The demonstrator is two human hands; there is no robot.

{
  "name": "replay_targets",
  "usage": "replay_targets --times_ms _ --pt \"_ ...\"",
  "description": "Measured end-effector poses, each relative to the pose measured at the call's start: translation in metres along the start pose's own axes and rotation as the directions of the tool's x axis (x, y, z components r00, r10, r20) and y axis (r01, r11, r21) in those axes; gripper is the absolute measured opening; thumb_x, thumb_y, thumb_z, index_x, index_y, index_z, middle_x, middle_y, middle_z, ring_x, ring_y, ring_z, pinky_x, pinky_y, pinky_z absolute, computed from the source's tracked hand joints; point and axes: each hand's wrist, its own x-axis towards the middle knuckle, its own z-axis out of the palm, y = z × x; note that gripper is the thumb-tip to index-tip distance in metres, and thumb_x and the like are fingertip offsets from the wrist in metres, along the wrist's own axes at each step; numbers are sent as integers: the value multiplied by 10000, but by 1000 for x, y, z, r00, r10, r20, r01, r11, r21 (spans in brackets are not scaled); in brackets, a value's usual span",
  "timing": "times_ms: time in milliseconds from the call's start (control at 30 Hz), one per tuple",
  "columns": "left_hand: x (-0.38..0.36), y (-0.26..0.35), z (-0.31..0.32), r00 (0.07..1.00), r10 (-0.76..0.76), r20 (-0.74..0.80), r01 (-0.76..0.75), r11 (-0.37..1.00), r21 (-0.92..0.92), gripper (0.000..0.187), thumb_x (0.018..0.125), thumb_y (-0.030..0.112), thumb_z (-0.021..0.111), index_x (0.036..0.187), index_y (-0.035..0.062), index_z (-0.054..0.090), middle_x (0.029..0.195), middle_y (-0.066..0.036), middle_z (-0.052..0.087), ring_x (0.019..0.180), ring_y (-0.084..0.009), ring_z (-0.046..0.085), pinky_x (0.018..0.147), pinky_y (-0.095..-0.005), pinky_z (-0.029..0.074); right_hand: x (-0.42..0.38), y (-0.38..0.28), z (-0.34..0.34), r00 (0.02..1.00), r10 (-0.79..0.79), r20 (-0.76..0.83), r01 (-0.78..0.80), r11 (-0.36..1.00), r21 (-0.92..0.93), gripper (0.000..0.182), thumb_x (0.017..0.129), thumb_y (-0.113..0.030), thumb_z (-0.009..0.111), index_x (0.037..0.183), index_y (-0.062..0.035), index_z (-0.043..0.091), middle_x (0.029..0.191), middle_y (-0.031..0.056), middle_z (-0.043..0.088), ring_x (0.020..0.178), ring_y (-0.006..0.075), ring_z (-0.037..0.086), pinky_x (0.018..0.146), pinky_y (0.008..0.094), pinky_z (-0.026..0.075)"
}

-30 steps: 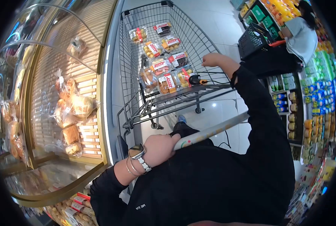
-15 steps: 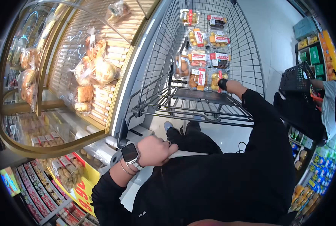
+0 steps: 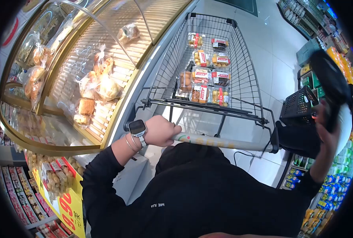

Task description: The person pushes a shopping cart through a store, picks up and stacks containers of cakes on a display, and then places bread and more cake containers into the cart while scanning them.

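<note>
The floor (image 3: pixel 259 35) consists of pale, glossy tiles with thin joints, reflecting overhead light in small spots. At left stands a brightly lit display case (image 3: pixel 45 150), gold-toned at its rim, with a slatted wooden deck (image 3: pixel 160 16). Stocked shelving (image 3: pixel 293 18) occupies the upper right; further racks line the right side.

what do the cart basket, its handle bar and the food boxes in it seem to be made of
Cart basket: probably metal with a dark coating; thin, evenly crossed wires.
Handle bar: perhaps plastic, or plastic-covered; smooth, pale, printed surface.
Food boxes: likely clear, glossy plastic; contents show through and highlights glint.
</note>
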Motion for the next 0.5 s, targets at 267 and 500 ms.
replay_targets --times_ms 267,500 --pt "35 -36 -22 1000 3 3 -3 993 119 285 673 315 639 824 101 527 590 -74 555 537 -280 580 476 -406 447 -87 -7 28 997 73 -13 -70 979 190 379 745 -120 671 1057 18 507 824 105 575 705 159 558 619 276 433" --pt "66 -66 -38 998 22 -61 -17 997 76 273 651 262 625 828 66 555 624 -131 593 598 -324 604 541 -437 479 10 15 281 974 99 204 -181 879 441 406 720 -14 627 1100 9 487 985 109 635 960 166 584 840 284 439"
